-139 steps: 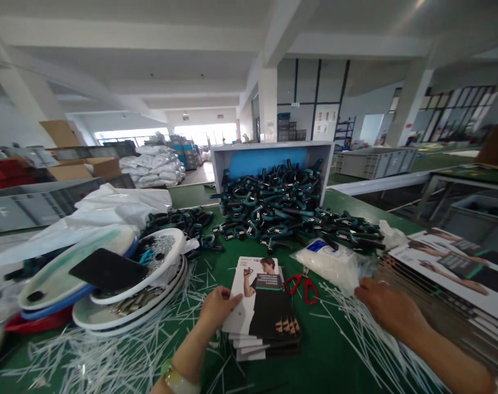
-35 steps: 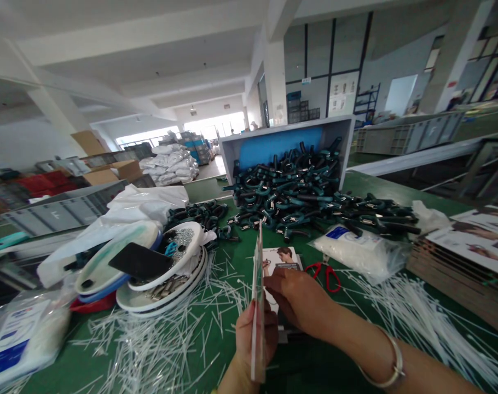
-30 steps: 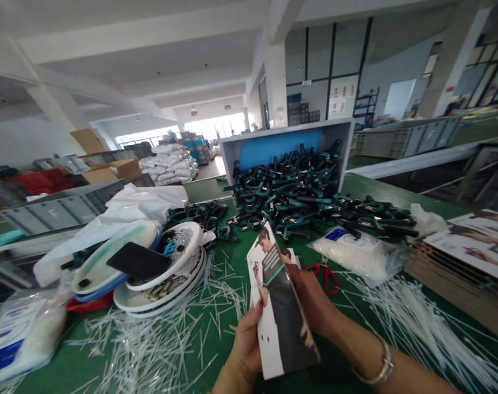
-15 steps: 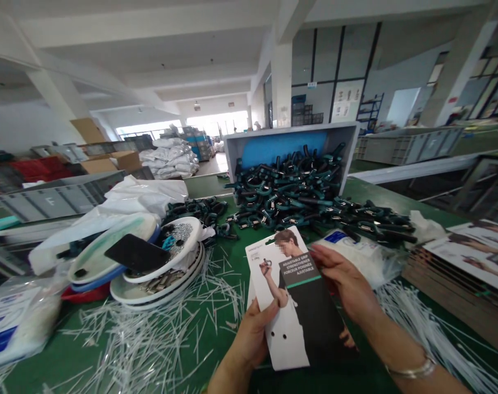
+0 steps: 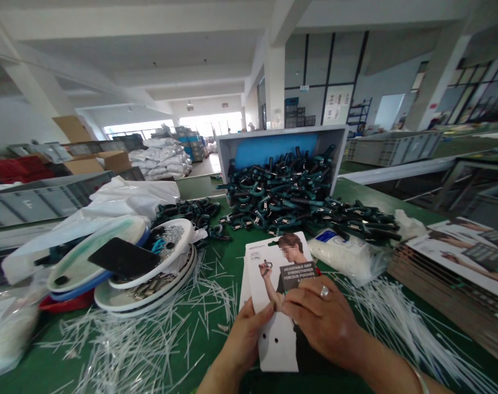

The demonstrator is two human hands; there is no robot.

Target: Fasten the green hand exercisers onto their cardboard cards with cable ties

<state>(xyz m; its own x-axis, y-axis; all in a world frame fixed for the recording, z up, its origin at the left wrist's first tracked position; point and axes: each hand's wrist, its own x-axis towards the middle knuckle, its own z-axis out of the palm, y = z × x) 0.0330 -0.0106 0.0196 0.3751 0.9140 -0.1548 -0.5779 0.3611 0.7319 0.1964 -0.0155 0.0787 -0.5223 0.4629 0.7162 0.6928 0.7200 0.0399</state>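
Observation:
A printed packaging card (image 5: pixel 269 323) for an adjustable grip strengthener stands tilted above the green table, another white panel edge showing behind its left side. My left hand (image 5: pixel 247 334) is closed on the card's lower left edge, thumb on the front face. Across the front of the card lies my right hand (image 5: pixel 325 317), a ring on one finger. Its fingers are bent together and their tips press the middle of the card, near my left thumb. My right thumb is hidden. Beyond the card, dark green hand grips (image 5: pixel 282 191) spill from a tipped grey crate (image 5: pixel 342 158).
Loose white cable ties (image 5: pixel 142 334) litter the left side; a bundle of ties (image 5: pixel 400 317) lies right. Stacked plates (image 5: pixel 183 273) hold small metal parts and a black phone (image 5: pixel 121 257). More printed cards (image 5: pixel 450 273) are piled at right, by a plastic bag (image 5: pixel 347 254).
My right hand has moved left from the card's right edge onto its front face, covering part of the print. My left hand keeps its hold. The view has shifted slightly right.

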